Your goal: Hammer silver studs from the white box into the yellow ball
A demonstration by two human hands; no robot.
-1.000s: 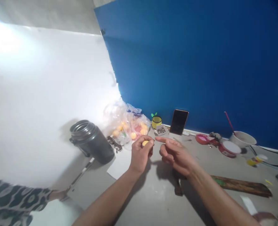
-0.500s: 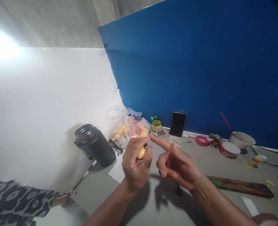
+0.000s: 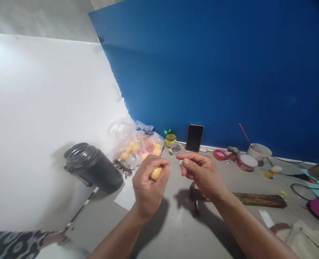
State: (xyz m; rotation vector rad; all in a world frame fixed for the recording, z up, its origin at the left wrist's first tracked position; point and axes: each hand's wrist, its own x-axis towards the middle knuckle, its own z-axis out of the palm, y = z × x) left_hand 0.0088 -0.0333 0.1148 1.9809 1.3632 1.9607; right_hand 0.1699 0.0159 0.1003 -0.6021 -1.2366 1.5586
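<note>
Pinching yellow piece (image 3: 156,173), left hand (image 3: 148,185) closed.

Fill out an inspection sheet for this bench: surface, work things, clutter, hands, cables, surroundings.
Surface: grey table, dusty, white sheet lying on it.
Work things: small yellow piece pinched in the left hand.
Clutter: black jar, glasses, plastic bag of coloured pieces, yellow cup, phone leaning on the wall, bowls, wooden board.
Hands: right hand close by, fingers curled; whether it holds anything cannot be told.
Cables: black cable at right.
Surroundings: blue wall, white board, another person's patterned sleeve.
</note>
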